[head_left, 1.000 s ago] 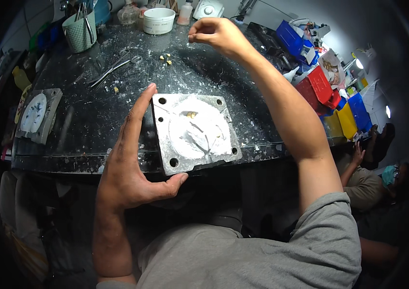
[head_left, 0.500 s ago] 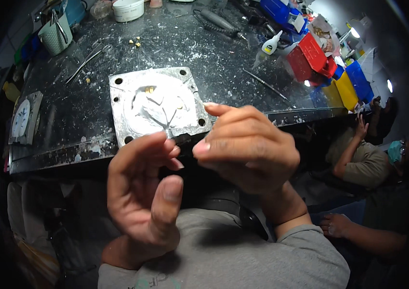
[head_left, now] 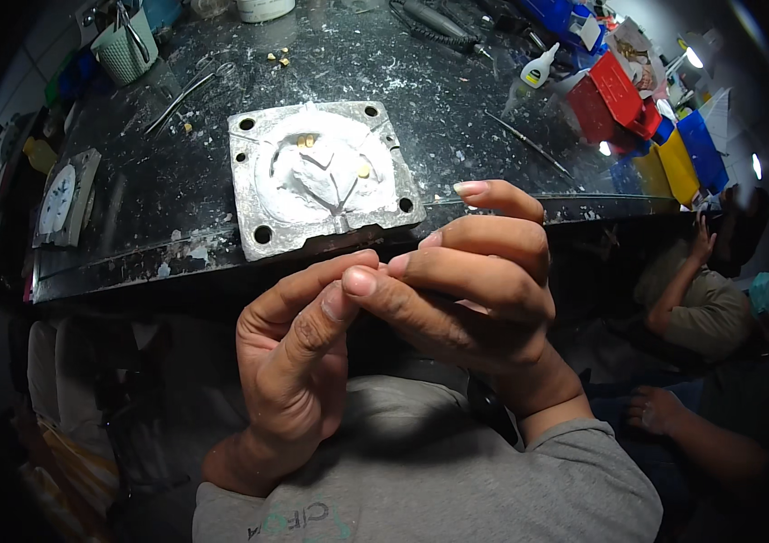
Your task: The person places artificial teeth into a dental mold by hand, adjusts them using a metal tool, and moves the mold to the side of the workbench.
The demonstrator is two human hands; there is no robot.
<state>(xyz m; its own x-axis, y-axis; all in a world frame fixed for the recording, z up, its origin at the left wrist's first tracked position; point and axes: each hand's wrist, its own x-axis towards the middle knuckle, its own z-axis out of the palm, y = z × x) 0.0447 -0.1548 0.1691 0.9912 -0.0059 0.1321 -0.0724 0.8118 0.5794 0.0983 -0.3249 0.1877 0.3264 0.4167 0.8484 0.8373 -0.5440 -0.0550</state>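
Observation:
In front of the table's near edge, my left hand (head_left: pixel 298 348) and my right hand (head_left: pixel 484 285) meet at their fingertips. Thumb and index finger of each are pinched together; whatever lies between them is hidden or too small to make out. The right hand's other fingers are curled loosely, the little finger raised. Just beyond my hands, a square metal mould plate (head_left: pixel 267 215) with corner holes lies on the table. White plaster (head_left: pixel 366 195) with branching grooves fills its round middle. Small yellow tooth-like pieces (head_left: pixel 305 141) sit in the plaster, and another yellow piece (head_left: pixel 363 170) sits to their right.
The dark, white-speckled table (head_left: pixel 330 81) holds scissors-like forceps (head_left: pixel 181 100), yellow bits (head_left: pixel 284 61), a thin tool (head_left: pixel 529 145), a handpiece (head_left: pixel 439 23) and a glue bottle (head_left: pixel 539 67). A second plate (head_left: pixel 66 199) stands left. Coloured bins (head_left: pixel 615 95) and co-workers (head_left: pixel 697 290) are at right.
My hands were apart, the left one with its fingers spread; now their fingertips have come together in a pinch. The whole view has shifted slightly, so the table appears higher and further right.

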